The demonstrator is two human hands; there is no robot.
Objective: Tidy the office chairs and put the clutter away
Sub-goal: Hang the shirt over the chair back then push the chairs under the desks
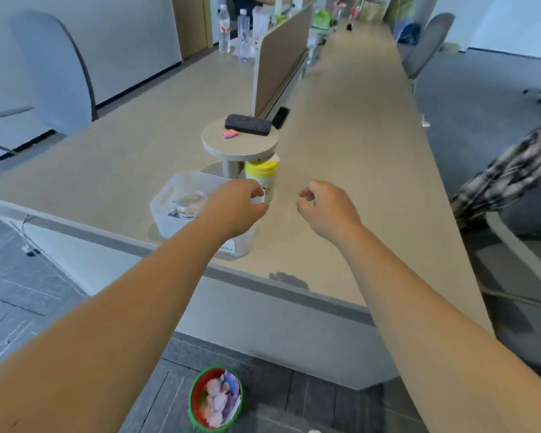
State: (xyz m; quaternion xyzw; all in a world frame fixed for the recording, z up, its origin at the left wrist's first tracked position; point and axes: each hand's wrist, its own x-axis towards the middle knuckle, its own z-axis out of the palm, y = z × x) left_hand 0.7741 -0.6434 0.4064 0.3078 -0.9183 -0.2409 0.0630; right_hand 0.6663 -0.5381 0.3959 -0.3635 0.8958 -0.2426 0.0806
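reaching over the desk (356,151), the left hand (235,204) curls at the upright yellow-lidded canister (262,179); whether it grips is unclear. the right hand (325,204) hangs loosely curled, holding nothing.

Long beige desk (350,170) with tan divider panel (281,54); clear plastic water bottles (224,28) at far end; grey tiled floor (19,307).

I see a matt, smooth beige tabletop (350,157), a translucent plastic bin (181,189), a glossy yellow-lidded plastic canister (262,173) and a rough black eraser (248,124).
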